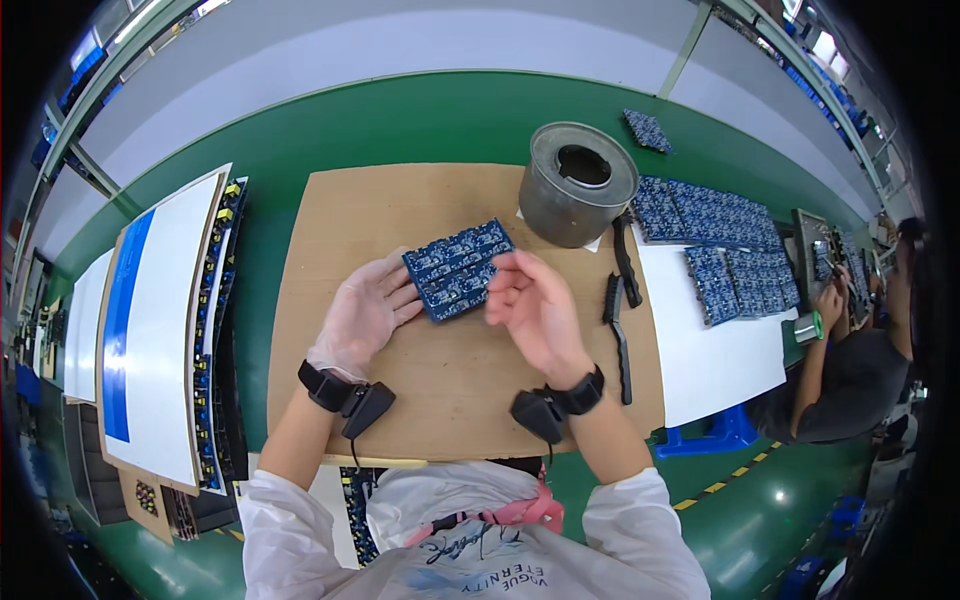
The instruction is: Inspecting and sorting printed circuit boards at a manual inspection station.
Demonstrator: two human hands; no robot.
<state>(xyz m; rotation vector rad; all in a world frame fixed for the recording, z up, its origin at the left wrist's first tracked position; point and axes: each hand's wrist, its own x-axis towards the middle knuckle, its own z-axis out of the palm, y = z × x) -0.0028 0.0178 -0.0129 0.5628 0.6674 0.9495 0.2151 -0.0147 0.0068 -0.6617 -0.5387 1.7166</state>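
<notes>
A blue circuit board panel [458, 268], densely covered with small parts, is between my hands over a brown cardboard sheet [460, 400]. My left hand [365, 308], in a thin whitish glove, holds the panel at its left edge, with the thumb along the upper corner and the fingers reaching to the lower left side. At the right edge, my bare right hand [537, 308] grips the panel with curled fingers; some fingertips are hidden. Both wrists wear black straps with small black boxes.
Right of the panel stands a round metal pot [570, 205] with an open top. Two black-handled brushes [618, 340] lie beside it. Several blue board panels [710, 215] rest on white sheeting [700, 370]. Stacked boards [170, 330] stand left. A co-worker [850, 380] sits at far right.
</notes>
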